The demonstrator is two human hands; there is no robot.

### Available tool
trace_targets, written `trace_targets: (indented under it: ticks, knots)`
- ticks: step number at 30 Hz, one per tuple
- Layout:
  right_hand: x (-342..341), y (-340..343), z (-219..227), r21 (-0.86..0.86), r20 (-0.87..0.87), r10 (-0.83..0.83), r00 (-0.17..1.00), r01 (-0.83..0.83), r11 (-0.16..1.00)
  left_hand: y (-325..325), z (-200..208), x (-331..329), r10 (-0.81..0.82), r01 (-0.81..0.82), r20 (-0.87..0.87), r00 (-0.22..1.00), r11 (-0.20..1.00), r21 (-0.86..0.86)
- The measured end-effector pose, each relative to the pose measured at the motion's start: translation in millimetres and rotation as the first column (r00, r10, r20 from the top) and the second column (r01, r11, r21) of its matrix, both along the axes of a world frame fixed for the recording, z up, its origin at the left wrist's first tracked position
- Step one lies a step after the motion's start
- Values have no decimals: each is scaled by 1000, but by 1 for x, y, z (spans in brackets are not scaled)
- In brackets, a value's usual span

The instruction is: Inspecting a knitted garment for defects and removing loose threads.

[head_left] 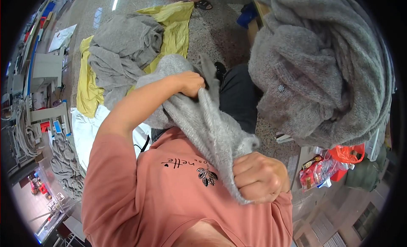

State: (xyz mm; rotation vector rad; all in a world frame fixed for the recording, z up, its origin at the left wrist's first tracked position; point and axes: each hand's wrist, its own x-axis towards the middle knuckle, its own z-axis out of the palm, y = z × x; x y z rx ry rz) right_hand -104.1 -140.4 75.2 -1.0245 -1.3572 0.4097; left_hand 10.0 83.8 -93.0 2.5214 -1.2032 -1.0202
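A light grey knitted garment (199, 124) is stretched across my lap and chest between both fists. My left hand (190, 82) reaches farther out, its fingers closed around a fold of the knit. Close to my chest on the right, my right hand (259, 178) is clenched on the garment's other end. The stretch between the hands looks pulled fairly taut, while the rest hangs bunched over my legs. What the curled fingers pinch inside is hidden.
A big heap of brown-grey knitwear (305, 73) rises at my right. On the left, more grey knitwear (123, 47) lies on a yellow sheet (176, 26) on the floor. Beside that is white sheeting (99, 122). A red plastic bag (347, 152) sits below the right heap. Another person's sandalled foot (203, 4) shows at the top.
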Motion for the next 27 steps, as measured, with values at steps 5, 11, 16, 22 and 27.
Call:
trace_targets:
  ticks: [5, 11, 16, 22, 27]
  knots:
    - [2, -9, -19, -284, 167, -635, 754, 653, 702, 76, 58, 57, 942, -708, -87, 325, 182, -683]
    - [21, 32, -43, -334, 251, -629, 736, 676, 657, 282, 255, 40, 875, -207, -428, 225, -386, -899]
    - [24, 2, -57, -469, 99, -619, 779, 585, 662, 253, 296, -48, 994, -416, -33, 101, 12, -909]
    - [-30, -88, -36, -224, -212, -962, -173, 967, -124, 82, 238, -93, 321, -328, -96, 942, 819, -472]
    - [-57, -109, 0, 110, -71, -935, -349, 928, -355, -11, 149, -106, -12, -139, -268, 963, 831, -539]
